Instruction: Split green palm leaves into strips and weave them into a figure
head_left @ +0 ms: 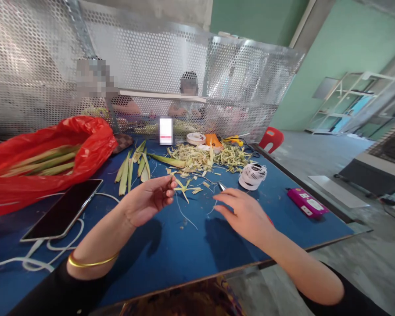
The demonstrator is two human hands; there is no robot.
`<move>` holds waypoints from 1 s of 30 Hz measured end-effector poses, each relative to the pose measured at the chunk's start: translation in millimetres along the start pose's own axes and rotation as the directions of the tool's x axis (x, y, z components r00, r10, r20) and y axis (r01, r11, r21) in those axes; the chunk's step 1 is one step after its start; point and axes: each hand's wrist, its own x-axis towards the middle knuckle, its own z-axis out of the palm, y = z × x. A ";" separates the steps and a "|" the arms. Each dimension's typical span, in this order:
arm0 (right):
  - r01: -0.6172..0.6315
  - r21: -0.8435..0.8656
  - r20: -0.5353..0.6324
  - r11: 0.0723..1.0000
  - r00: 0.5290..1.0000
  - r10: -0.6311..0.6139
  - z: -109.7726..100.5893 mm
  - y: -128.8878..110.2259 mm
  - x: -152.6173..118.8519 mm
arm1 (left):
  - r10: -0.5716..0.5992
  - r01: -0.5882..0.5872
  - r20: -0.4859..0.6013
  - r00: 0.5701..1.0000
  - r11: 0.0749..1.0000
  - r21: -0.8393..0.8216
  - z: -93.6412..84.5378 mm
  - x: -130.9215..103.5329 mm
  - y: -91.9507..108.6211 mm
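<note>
My left hand is raised over the blue table, thumb and forefinger pinched on a small piece of dried leaf. A thin thread runs on the table below it. My right hand is over the table to the right, thumb and forefinger stretched forward and slightly apart. A pointed metal tip sticks out ahead of its fingers and a bit of red shows by the wrist, like red-handled scissors lying along the palm; most of this is hidden. Pale leaf scraps lie between the hands.
A red bag of leaf stalks, a phone and a white cable lie left. Green leaf pieces and shredded leaf lie behind. A thread spool and purple packet stand right. Perforated metal panels rise behind.
</note>
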 end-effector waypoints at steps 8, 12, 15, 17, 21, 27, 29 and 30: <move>-0.137 0.768 0.147 0.626 0.988 0.035 48.1 -54.4 33.8 | -0.002 0.000 0.019 1.000 0.997 0.084 -4.1 5.1 -12.3; 0.052 0.487 0.111 0.872 0.986 -0.121 37.6 -37.8 17.5 | 0.077 -0.021 -0.189 0.979 0.959 0.284 -11.4 9.0 -7.1; 0.125 0.352 0.187 0.928 0.962 -0.200 28.8 -28.2 8.3 | 0.121 -0.034 -0.213 0.970 0.927 0.373 -9.7 9.1 -6.6; 0.117 0.305 0.195 0.945 0.964 -0.182 27.3 -25.0 10.5 | 0.128 -0.035 -0.193 0.973 0.905 0.424 -7.4 8.5 -5.9; 0.081 0.076 -0.023 0.994 0.997 -0.079 32.4 -19.1 39.2 | 0.243 -0.054 -0.188 0.952 0.735 0.675 -13.2 9.8 1.7; 0.175 -0.211 0.059 0.962 0.984 -0.166 50.7 -14.1 81.6 | 0.497 -0.017 -0.129 0.858 0.279 0.960 -40.0 14.3 7.1; 0.188 -0.174 0.060 0.967 0.982 -0.180 55.7 -12.6 83.6 | 0.570 -0.062 -0.122 0.813 0.292 0.954 -42.2 13.4 5.5; 0.177 -0.135 0.038 0.975 0.984 -0.174 56.7 -11.2 83.2 | 0.603 -0.103 -0.114 0.790 0.314 0.944 -41.6 12.5 5.1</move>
